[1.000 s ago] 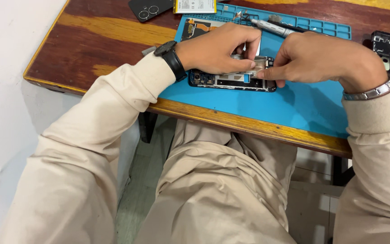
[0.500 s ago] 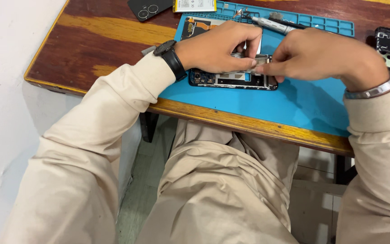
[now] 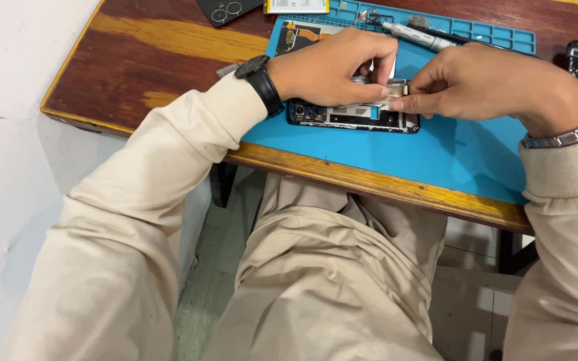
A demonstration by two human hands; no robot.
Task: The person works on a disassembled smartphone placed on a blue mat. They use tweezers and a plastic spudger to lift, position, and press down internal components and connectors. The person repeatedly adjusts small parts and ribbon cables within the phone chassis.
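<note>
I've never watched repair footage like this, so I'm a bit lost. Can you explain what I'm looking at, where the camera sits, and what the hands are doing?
The camera is worn on a person's head and looks down at their lap and a wooden table. On it lies a blue work mat with an opened phone, its insides showing. The left hand steadies the phone; the right hand pinches a small part at its edge. A grey screwdriver lies behind them.

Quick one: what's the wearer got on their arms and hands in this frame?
Both arms are in loose cream long sleeves. The left hand is bare, with a black round-faced wristwatch on a black strap. The right hand is bare too, with a silver metal bracelet. No gloves.
</note>
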